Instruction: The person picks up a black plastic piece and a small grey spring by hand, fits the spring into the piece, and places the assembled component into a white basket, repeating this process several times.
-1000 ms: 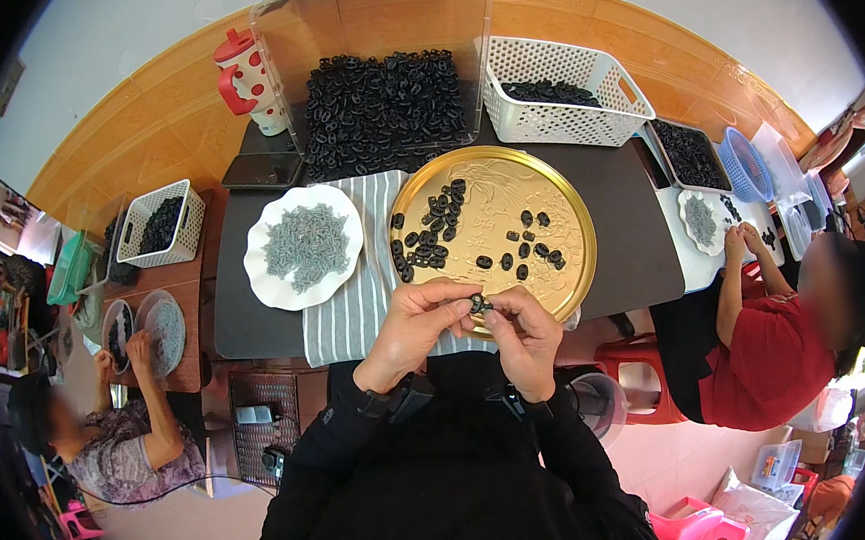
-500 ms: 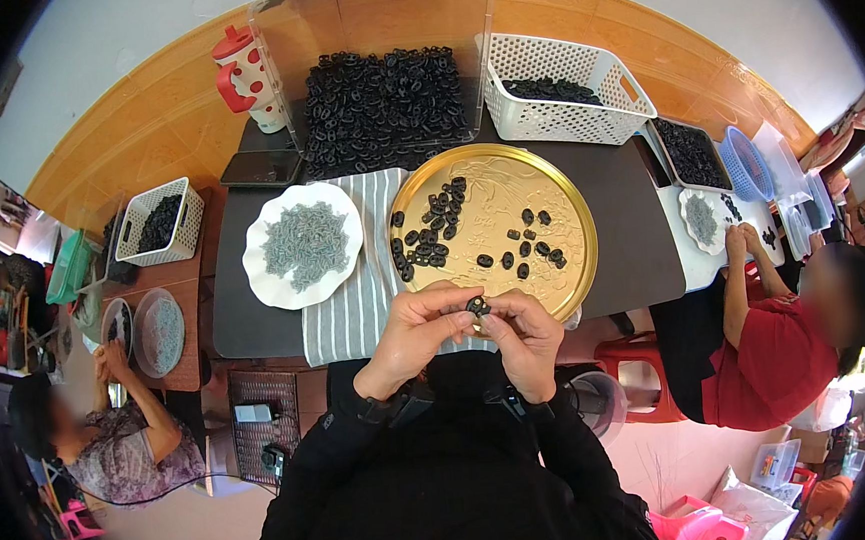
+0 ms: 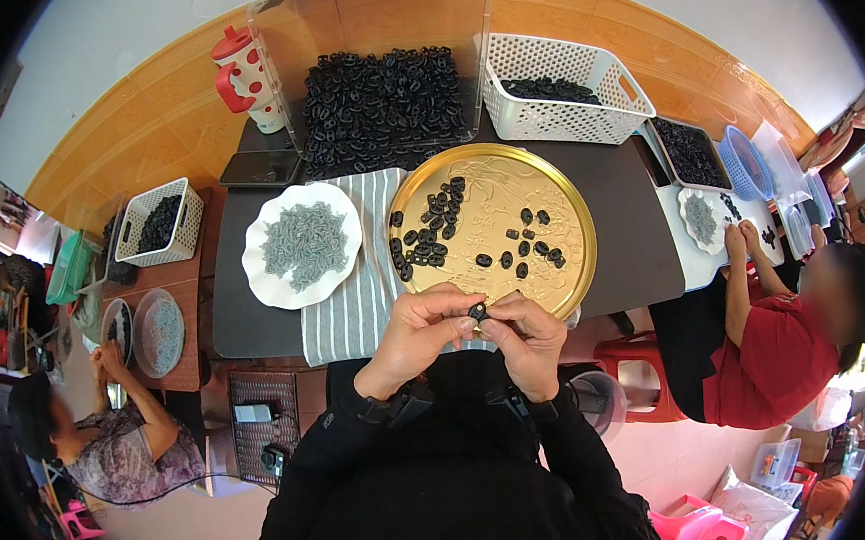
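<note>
One black piece [image 3: 478,311] between left grip [image 3: 412,342], right grip [image 3: 529,345].

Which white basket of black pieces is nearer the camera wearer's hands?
The white basket right of the clear bin, beyond the gold tray; the other basket stands on the brown table at left.

Small rounded black piece [image 3: 478,311], hand-held

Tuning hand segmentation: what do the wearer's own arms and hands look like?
Long black sleeves on both arms. The left hand and right hand are gloveless. Dark wristbands at both wrists; finer detail blends into the black fabric.
</note>
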Demonstrator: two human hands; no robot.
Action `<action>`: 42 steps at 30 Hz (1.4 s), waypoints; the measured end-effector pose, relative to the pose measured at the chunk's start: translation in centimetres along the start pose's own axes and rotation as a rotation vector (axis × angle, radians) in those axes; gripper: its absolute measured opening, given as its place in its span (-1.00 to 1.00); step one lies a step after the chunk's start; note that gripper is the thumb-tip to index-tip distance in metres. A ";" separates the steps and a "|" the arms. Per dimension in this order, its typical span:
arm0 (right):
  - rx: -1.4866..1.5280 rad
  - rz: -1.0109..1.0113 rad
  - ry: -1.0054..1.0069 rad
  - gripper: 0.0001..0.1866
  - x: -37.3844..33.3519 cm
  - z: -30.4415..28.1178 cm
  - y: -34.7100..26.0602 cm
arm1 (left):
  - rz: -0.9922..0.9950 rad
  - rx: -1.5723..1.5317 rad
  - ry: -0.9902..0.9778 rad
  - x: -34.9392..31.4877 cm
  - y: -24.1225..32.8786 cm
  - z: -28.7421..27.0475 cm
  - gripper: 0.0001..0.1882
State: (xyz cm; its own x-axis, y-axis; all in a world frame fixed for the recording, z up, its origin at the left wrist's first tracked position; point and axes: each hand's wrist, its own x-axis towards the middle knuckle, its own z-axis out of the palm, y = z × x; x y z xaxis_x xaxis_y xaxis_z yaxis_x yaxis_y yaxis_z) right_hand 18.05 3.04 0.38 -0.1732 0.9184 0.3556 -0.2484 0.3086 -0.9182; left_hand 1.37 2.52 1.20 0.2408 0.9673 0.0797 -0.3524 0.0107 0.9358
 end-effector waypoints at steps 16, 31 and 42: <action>-0.235 0.052 -0.233 -0.67 1.6 -1.5 -0.3 | -0.202 -0.115 -0.022 0.3 0.3 -0.9 -0.72; 0.167 0.160 -0.035 -0.76 0.8 -0.1 -0.1 | -0.021 -0.146 0.115 -0.3 -0.8 0.7 -0.72; 0.213 0.118 -0.050 -0.77 0.9 0.0 0.2 | 0.041 -0.271 0.192 -0.6 -1.8 1.5 -0.71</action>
State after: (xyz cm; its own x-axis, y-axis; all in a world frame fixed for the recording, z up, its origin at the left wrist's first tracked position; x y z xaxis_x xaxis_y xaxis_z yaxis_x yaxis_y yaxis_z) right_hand 17.86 3.94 0.56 -0.2589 0.9299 0.2611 -0.4179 0.1359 -0.8983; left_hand 3.27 1.57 -0.03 0.0563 0.9981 0.0249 -0.5923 0.0133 0.8056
